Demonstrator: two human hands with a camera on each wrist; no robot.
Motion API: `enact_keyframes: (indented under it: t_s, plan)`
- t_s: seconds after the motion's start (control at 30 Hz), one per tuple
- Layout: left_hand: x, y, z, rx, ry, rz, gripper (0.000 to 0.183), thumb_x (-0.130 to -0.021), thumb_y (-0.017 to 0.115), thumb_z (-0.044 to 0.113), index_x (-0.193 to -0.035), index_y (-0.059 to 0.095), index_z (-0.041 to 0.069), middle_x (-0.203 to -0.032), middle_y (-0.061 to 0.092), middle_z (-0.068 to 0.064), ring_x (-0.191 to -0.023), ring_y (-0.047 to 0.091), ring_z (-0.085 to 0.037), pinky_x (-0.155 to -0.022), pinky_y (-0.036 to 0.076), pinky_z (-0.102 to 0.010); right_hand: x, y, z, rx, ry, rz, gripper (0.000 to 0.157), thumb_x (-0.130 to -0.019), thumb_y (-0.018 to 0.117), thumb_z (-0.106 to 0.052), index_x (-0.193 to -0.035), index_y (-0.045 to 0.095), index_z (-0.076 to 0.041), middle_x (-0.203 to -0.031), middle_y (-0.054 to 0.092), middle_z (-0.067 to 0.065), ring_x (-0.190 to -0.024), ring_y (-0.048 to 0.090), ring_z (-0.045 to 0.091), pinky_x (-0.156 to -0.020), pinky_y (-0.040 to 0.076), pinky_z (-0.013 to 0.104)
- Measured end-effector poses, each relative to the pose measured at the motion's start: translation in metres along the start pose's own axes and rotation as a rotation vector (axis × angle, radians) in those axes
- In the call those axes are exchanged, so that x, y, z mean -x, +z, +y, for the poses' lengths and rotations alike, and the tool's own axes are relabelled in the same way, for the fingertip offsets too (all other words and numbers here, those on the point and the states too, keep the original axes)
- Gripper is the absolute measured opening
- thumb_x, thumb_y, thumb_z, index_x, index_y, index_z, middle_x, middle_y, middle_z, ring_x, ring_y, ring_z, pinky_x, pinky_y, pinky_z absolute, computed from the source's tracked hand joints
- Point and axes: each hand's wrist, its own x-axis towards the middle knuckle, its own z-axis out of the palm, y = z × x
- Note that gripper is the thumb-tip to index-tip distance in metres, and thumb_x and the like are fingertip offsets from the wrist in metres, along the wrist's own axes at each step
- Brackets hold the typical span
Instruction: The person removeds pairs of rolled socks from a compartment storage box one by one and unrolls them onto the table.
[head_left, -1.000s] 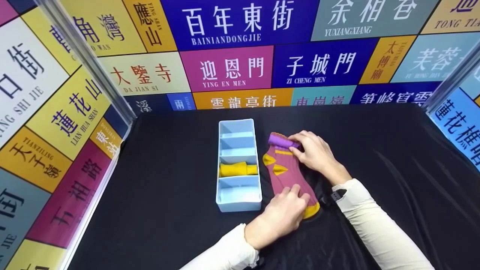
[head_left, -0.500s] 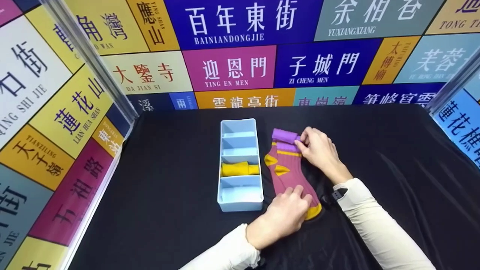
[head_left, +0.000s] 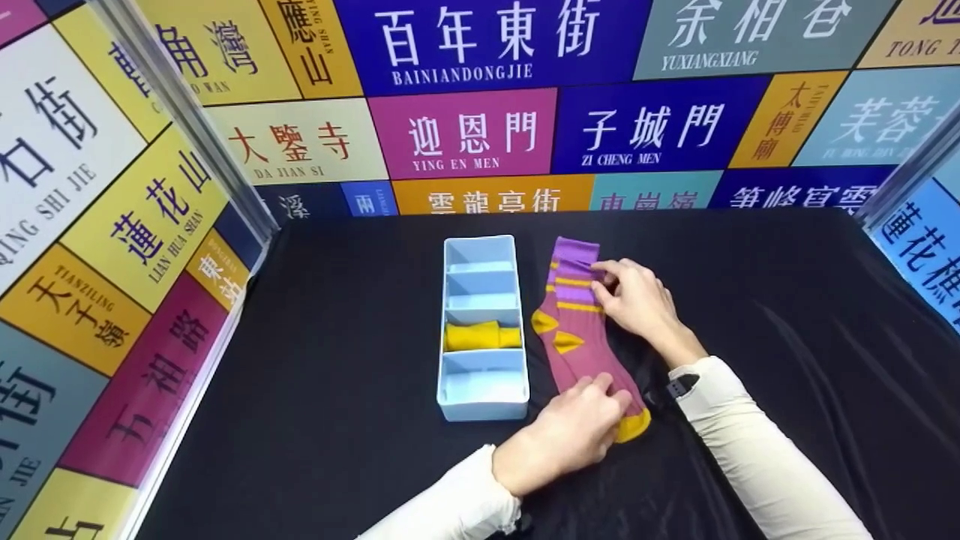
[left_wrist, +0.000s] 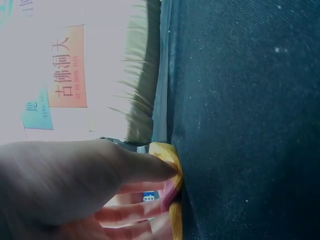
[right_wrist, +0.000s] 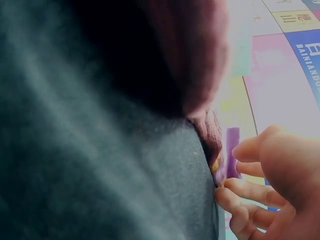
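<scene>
A pair of mauve socks [head_left: 585, 337] with yellow heels, toes and stripes lies stacked on the black cloth in the head view. Their purple cuffs [head_left: 577, 249] point toward the back wall. My left hand [head_left: 574, 424] pinches the socks near the yellow toe [left_wrist: 165, 152], thumb on one side and bent fingers on the other in the left wrist view. At the cuff's right edge, my right hand [head_left: 637, 300] has its thumb and fingers around the purple fabric. The right wrist view shows this purple cuff [right_wrist: 232, 145] standing up beside the thumb.
Left of the socks stands a light blue divided box [head_left: 484, 409]. A rolled yellow sock bundle [head_left: 476, 337] fills one compartment. Black cloth [head_left: 337, 375] covers the table, wrinkled at the right. Printed panels [head_left: 465, 135] enclose the back and sides.
The purple cuff, earlier folded down over the socks, now extends away toward the back wall. My right hand moved slightly with it, while my left hand stayed at the toe.
</scene>
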Motion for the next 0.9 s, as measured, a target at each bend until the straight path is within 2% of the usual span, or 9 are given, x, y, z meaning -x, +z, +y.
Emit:
enact_keyframes:
  t_s: [0.13, 0.3, 0.4, 0.53, 0.63, 0.77, 0.9]
  plan:
    - [-0.001, -0.003, 0.0, 0.047, 0.037, -0.016, 0.018, -0.088, 0.072, 0.028, -0.104, 0.066, 0.022, -0.099, 0.06, 0.001, -0.082, 0.06, -0.016, -0.066, 0.056, -0.022, -0.001, 0.002, 0.005, -0.061, 0.001, -0.01, 0.046, -0.091, 0.071, -0.029, -0.136, 0.061, -0.021, -0.113, 0.071, -0.001, -0.078, 0.061, 0.015, -0.063, 0.046, 0.034]
    - [0.0, -0.006, -0.003, 0.074, 0.06, -0.055, 0.04, -0.081, 0.079, 0.052, -0.105, 0.065, 0.024, -0.097, 0.057, 0.005, -0.081, 0.057, -0.012, -0.063, 0.052, -0.022, -0.002, 0.003, 0.01, -0.091, 0.029, -0.007, 0.057, -0.09, 0.074, -0.029, -0.142, 0.053, -0.016, -0.127, 0.065, 0.005, -0.09, 0.062, 0.02, -0.069, 0.047, 0.038]
    - [0.0, -0.005, -0.003, 0.052, 0.06, -0.075, 0.052, -0.075, 0.078, 0.063, -0.11, 0.065, 0.028, -0.099, 0.056, 0.008, -0.086, 0.056, -0.01, -0.062, 0.053, -0.023, -0.003, 0.004, 0.012, -0.092, 0.06, -0.019, 0.058, -0.089, 0.074, -0.032, -0.139, 0.056, -0.008, -0.125, 0.06, 0.01, -0.1, 0.058, 0.025, -0.078, 0.048, 0.044]
    - [0.0, -0.003, -0.002, -0.004, 0.059, -0.075, 0.048, -0.077, 0.08, 0.058, -0.114, 0.063, 0.032, -0.102, 0.057, 0.01, -0.091, 0.057, -0.011, -0.062, 0.054, -0.025, -0.004, 0.007, 0.014, -0.116, 0.098, -0.035, 0.051, -0.088, 0.075, -0.035, -0.128, 0.066, -0.005, -0.121, 0.057, 0.014, -0.104, 0.055, 0.029, -0.088, 0.045, 0.046]
    - [-0.001, -0.002, -0.002, -0.015, 0.06, -0.071, 0.041, -0.079, 0.08, 0.052, -0.112, 0.063, 0.033, -0.101, 0.057, 0.01, -0.09, 0.057, -0.011, -0.062, 0.054, -0.026, -0.005, 0.008, 0.015, -0.145, 0.099, -0.029, 0.041, -0.087, 0.076, -0.034, -0.117, 0.072, -0.007, -0.116, 0.058, 0.014, -0.099, 0.057, 0.03, -0.086, 0.043, 0.043]
    - [-0.001, -0.002, -0.003, 0.003, 0.062, -0.058, 0.033, -0.083, 0.075, 0.055, -0.107, 0.066, 0.035, -0.099, 0.058, 0.011, -0.088, 0.057, -0.01, -0.06, 0.053, -0.025, -0.006, 0.008, 0.016, -0.186, 0.082, -0.008, 0.031, -0.086, 0.078, -0.029, -0.107, 0.072, -0.007, -0.104, 0.064, 0.014, -0.09, 0.061, 0.028, -0.082, 0.045, 0.038]
    - [-0.003, -0.001, -0.004, 0.041, 0.074, -0.022, 0.022, -0.091, 0.066, 0.053, -0.102, 0.068, 0.034, -0.096, 0.059, 0.012, -0.085, 0.059, -0.01, -0.06, 0.052, -0.025, -0.008, 0.007, 0.016, -0.235, 0.075, 0.0, 0.031, -0.086, 0.08, -0.026, -0.107, 0.069, -0.006, -0.093, 0.072, 0.01, -0.081, 0.064, 0.023, -0.074, 0.048, 0.028]
